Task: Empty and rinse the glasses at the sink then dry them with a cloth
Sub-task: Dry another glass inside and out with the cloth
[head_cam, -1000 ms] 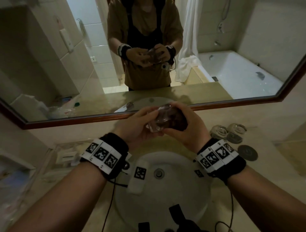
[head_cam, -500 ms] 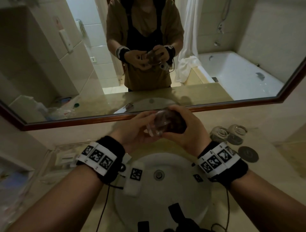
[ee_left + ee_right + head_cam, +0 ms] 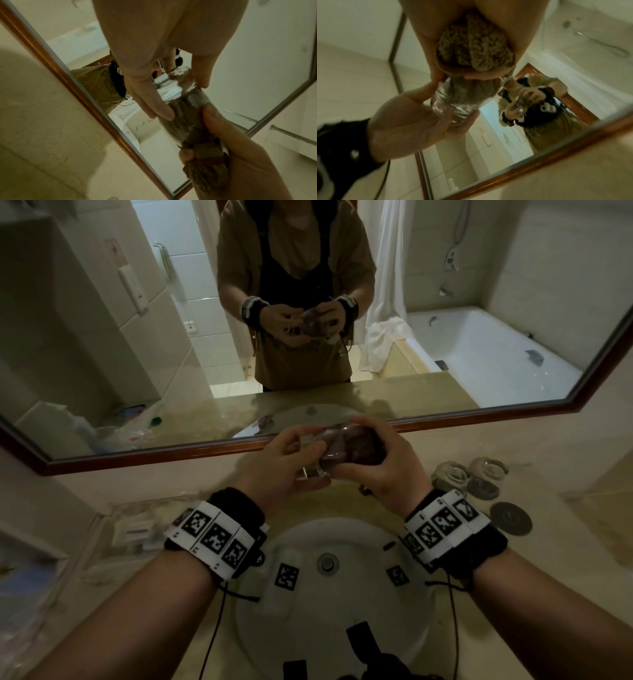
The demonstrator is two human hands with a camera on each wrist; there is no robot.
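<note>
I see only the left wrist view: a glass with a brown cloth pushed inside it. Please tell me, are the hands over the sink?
Observer: Yes. In the head view the left hand and the right hand hold the glass above the white sink, in front of the mirror.
Operator: Are other glasses near?
Observer: Two more glasses sit on the counter to the right of the sink, apart from the hands.
Operator: How much cloth is outside the glass?
Observer: The right wrist view shows a thick bunch of cloth in the right hand's palm, outside the mouth of the glass.
</note>
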